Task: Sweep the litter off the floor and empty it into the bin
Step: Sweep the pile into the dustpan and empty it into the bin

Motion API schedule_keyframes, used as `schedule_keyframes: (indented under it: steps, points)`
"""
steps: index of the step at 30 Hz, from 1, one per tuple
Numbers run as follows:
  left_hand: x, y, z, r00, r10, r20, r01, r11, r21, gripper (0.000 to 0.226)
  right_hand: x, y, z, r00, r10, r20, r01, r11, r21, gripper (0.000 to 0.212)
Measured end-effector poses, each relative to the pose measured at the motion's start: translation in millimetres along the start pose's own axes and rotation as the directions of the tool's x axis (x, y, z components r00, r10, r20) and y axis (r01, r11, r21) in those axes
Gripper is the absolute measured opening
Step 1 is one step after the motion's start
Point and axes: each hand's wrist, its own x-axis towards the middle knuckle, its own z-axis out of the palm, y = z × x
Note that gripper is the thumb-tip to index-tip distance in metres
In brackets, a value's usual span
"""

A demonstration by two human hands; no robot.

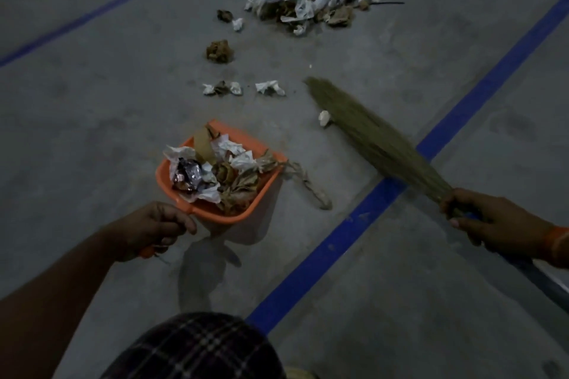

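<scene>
My left hand (157,226) grips the handle of an orange dustpan (264,186), which is heaped with crumpled paper, foil wrappers and dry leaves. My right hand (489,221) holds a grass broom (369,135) by its blue handle; the bristles point up-left, next to a small white scrap (324,117). A large litter pile (311,6) of plastic and paper lies farther off. Loose pieces lie between: a brown wad (219,51), white scraps (222,88) and another white scrap (270,88). A dry twisted strip (308,184) trails from the dustpan's right edge.
The grey concrete floor (92,120) carries a broad blue line (363,212) running diagonally under the broom, and a thin blue line (101,9) at the upper left. A plaid garment (197,348) fills the bottom edge. No bin is in view.
</scene>
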Motion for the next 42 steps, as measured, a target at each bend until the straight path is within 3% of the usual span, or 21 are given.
schedule_keyframes:
  steps: [4, 9, 18, 28, 35, 42]
  points:
    - [-6.0, -20.9, 31.3, 1.0, 0.01, 0.002, -0.01, 0.997, -0.078, 0.023, -13.2, 0.0, 43.3, 0.999, -0.022, 0.031, 0.019, 0.995, 0.096, 0.036]
    - [3.5, -9.0, 67.6, 0.999, 0.038, 0.003, -0.038, 0.996, -0.076, 0.031, -9.2, -9.2, 76.9, 0.995, -0.076, 0.062, 0.063, 0.98, 0.187, 0.026]
    - [27.7, 69.6, 127.9, 0.991, 0.128, -0.045, -0.133, 0.985, -0.113, 0.034, 9.7, -23.8, 57.2, 0.949, -0.311, 0.054, 0.314, 0.947, -0.067, 0.022]
    - [30.1, 191.0, 193.8, 0.97, 0.242, 0.001, -0.242, 0.97, 0.025, 0.032, -4.9, -11.3, -39.9, 0.959, -0.258, -0.113, 0.245, 0.962, -0.124, 0.024]
    - [-32.3, 312.9, 271.0, 0.954, 0.27, 0.127, -0.288, 0.944, 0.159, 0.03, -106.9, -7.1, -147.3, 0.971, -0.129, -0.201, 0.109, 0.988, -0.107, 0.023]
    - [-107.3, 444.2, 389.4, 0.924, 0.3, 0.237, -0.349, 0.915, 0.202, 0.03, -237.4, 2.2, -287.7, 0.96, 0.019, -0.281, -0.025, 1.0, -0.016, 0.019]
